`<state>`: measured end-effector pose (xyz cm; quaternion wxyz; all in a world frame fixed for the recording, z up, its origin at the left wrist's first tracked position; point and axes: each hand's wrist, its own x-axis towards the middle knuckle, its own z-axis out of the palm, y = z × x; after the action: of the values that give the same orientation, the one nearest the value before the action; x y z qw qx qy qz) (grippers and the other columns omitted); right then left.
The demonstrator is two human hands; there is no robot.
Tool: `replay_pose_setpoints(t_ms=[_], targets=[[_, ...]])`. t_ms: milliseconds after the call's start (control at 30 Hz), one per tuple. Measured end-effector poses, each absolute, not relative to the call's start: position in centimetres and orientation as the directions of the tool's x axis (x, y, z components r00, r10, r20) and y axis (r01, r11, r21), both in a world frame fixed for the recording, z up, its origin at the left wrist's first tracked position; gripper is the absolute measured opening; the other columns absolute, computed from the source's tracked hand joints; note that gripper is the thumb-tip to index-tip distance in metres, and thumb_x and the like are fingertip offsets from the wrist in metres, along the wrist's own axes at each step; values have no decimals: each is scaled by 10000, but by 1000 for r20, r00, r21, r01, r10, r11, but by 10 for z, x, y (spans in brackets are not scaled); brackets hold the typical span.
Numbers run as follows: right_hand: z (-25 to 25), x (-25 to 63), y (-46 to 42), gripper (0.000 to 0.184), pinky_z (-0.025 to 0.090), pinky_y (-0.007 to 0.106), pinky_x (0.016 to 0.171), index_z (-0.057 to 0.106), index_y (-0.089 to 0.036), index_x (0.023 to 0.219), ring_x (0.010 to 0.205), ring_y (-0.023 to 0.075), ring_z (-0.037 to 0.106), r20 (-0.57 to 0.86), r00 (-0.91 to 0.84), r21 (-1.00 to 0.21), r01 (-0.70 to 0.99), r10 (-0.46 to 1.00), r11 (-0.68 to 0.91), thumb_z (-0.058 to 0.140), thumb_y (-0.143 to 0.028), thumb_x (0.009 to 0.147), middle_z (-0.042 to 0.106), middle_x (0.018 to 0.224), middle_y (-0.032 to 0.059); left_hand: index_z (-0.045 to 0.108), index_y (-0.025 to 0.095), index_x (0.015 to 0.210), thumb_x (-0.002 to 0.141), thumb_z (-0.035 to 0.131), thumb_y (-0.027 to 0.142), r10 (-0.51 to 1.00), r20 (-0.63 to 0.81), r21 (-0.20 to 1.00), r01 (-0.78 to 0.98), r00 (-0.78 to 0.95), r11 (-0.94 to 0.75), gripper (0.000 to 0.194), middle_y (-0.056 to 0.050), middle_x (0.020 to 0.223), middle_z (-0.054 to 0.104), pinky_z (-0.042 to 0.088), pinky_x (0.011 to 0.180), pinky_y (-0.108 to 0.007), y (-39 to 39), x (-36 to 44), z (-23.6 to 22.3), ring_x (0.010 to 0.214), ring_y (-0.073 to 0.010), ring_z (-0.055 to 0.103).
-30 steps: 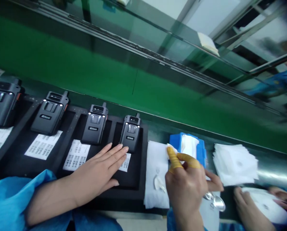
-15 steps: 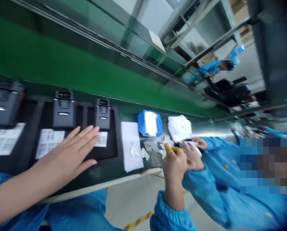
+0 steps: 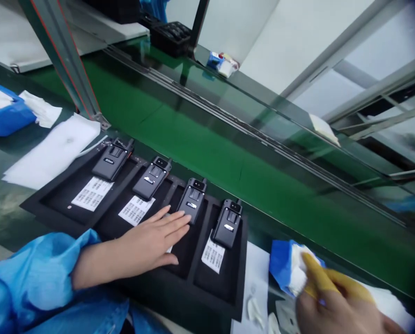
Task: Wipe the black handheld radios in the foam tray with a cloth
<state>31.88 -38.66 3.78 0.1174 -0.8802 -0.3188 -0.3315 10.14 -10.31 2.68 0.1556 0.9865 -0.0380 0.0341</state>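
My left hand [image 3: 148, 241] lies flat over the black tray [image 3: 190, 287], fingers stretched out. Its fingertips rest at the lower edge of a black handheld radio [image 3: 192, 204], the third from the left. Similar radios, a left one [image 3: 110, 161], a second one [image 3: 152, 178] and a right one [image 3: 227, 225], lie back up in their own compartments, above white barcode labels [image 3: 93, 193]. At the lower right, my right hand [image 3: 333, 297] wears yellow finger covers and is blurred. Its fingers are curled beside white wipes [image 3: 298, 269] in a blue packet [image 3: 280, 264]; anything in them is hidden.
White sheets [image 3: 54, 148] and another blue packet [image 3: 10, 113] lie left of the tray. A white sheet [image 3: 258, 269] with crumpled wipes [image 3: 254, 311] sits at its right. Behind runs a green belt [image 3: 179, 125], with a metal post [image 3: 66, 60] at left.
The view has swung left, bringing the whole tray into sight and the co-worker at right out of it. My left hand stays flat over the tray; my right hand is now by the blue packet.
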Motion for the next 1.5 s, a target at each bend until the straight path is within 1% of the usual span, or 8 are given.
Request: replay_pose_setpoints(t_ms=[67,200,333,567,700,1033,1267,1500], targets=[[38,314,-337,206,272,368,684,654,-226,806,592,140,404,678,469,78,720,566,-690,514,-164,670,577,756,27,363,113,1395,817,651,448,-74,79,317,-95,994,-944,728,-117,1486,328,134,1166,-466,-104,106,22,1394,-257,262],[31,308,-257,278,297,355,742,645,-221,827,734,168,472,652,372,2,870,661,-492,467,-70,675,545,760,19,378,116,1380,765,631,579,-49,102,348,-82,994,-934,810,-144,1455,378,135,1157,-503,-105,112,11,1383,-280,284],[25,309,-224,311,279,380,821,636,-232,833,781,157,472,511,264,44,942,818,-332,442,-13,730,586,872,14,419,112,1349,796,657,482,-41,114,330,-77,993,-941,706,-133,1430,425,224,1144,-437,-105,112,4,1354,-257,350],[21,311,-207,290,230,397,873,633,-218,731,771,153,455,427,196,108,958,883,-265,461,16,734,615,868,14,484,98,1295,850,614,342,-38,148,260,-76,988,-963,524,-103,1411,458,286,1116,-357,-105,115,7,1301,-231,433],[24,307,-194,343,200,385,876,664,-240,910,793,145,465,402,117,139,973,908,-186,474,-1,754,642,901,0,500,109,1283,899,541,347,-28,155,271,-70,988,-960,454,-92,1392,485,294,1107,-339,-105,116,6,1290,-210,447],[24,320,-205,282,212,354,788,612,-215,625,719,130,421,400,124,180,961,908,-211,461,3,721,608,764,-11,495,128,1301,914,519,325,-2,185,312,-61,983,-948,435,-81,1389,493,263,1125,-322,-106,116,4,1323,-183,401],[20,305,-185,263,217,345,748,643,-204,753,735,147,411,391,110,214,955,914,-207,471,-6,747,613,875,24,496,142,1302,922,500,341,-9,134,309,-50,991,-950,430,-74,1413,464,290,1108,-321,-107,116,2,1311,-188,418],[16,303,-197,239,211,343,720,574,-184,604,690,148,369,434,185,224,926,882,-305,456,-23,735,521,741,24,473,140,1321,895,528,265,-22,108,296,-53,994,-954,447,-70,1437,432,286,1113,-327,-107,116,4,1319,-192,407]])
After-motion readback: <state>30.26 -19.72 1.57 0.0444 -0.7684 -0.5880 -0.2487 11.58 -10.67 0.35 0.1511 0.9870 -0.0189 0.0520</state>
